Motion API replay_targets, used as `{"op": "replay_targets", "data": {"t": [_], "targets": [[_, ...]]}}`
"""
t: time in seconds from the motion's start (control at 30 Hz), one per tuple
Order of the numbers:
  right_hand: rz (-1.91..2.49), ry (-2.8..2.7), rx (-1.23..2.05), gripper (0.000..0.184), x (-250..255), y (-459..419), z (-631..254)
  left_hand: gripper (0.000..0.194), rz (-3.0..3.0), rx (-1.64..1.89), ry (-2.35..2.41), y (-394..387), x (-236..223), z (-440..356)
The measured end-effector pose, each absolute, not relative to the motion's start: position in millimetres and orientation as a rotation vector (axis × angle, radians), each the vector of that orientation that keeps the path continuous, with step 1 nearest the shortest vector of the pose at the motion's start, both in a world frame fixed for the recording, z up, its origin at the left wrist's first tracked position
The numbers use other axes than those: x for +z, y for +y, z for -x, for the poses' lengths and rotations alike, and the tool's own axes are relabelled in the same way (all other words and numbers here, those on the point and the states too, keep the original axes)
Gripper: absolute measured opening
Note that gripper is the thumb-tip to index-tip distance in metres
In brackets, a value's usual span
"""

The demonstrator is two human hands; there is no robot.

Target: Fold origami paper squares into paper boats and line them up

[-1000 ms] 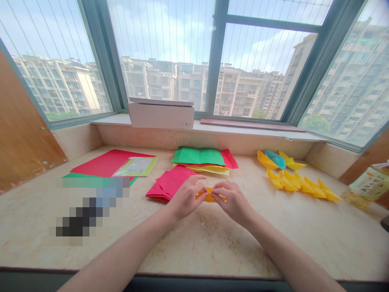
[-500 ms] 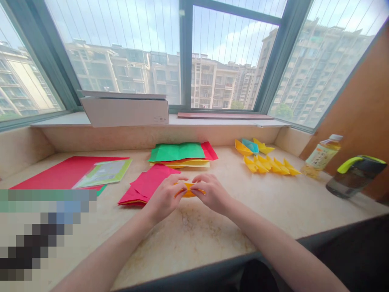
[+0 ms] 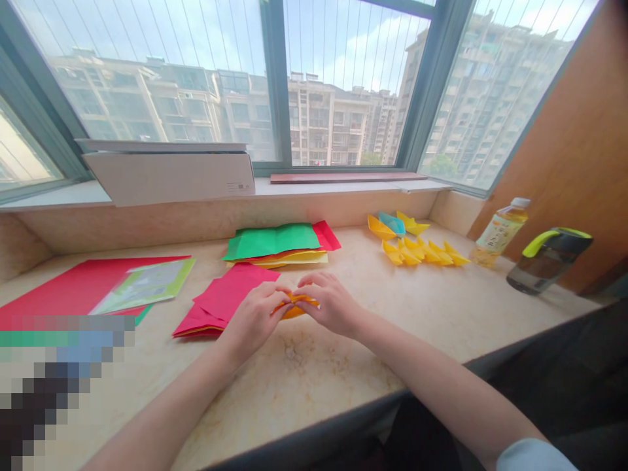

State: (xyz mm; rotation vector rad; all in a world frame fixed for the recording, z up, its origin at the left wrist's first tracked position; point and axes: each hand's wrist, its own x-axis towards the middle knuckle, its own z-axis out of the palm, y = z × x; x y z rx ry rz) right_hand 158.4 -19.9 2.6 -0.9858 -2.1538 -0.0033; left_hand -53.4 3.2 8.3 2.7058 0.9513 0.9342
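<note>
Between my hands is a small piece of folded orange-yellow paper (image 3: pixel 294 312), partly covered by my fingers. My left hand (image 3: pixel 255 320) pinches its left side, and my right hand (image 3: pixel 331 306) pinches its right side, with the fingertips close together. Just beyond my left hand lie folded red paper sheets (image 3: pixel 223 299) with a yellow edge showing beneath. Farther back is a stack of creased paper with a green sheet (image 3: pixel 275 241) on top. To the right stand several folded yellow paper boats (image 3: pixel 422 252) in a row, with a blue paper boat (image 3: pixel 392 224) behind them.
A drink bottle (image 3: pixel 500 232) and a dark jug with a lime handle (image 3: pixel 549 261) stand at the right. Flat red paper (image 3: pixel 53 284) lies left under a clear packet (image 3: pixel 147 284). A white box (image 3: pixel 171 176) sits on the window ledge.
The view has turned slightly right, so things appear shifted left. My fingertips have come closer together on the orange-yellow paper, and my right hand now covers more of it.
</note>
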Motion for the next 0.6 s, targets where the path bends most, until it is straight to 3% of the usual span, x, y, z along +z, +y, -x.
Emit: {"op": "replay_targets", "data": {"t": [0.17,0.6], "targets": [[0.973,-2.168,0.024,0.006,2.2,-15.3,-161.2,0.012,-2.674,0.936,0.995,3.0,8.1,52.9],[0.958,-2.219,-0.008,0.012,-0.1,-14.0,-160.7,0.017,-2.746,1.002,0.961,3.1,8.4,54.4]]}}
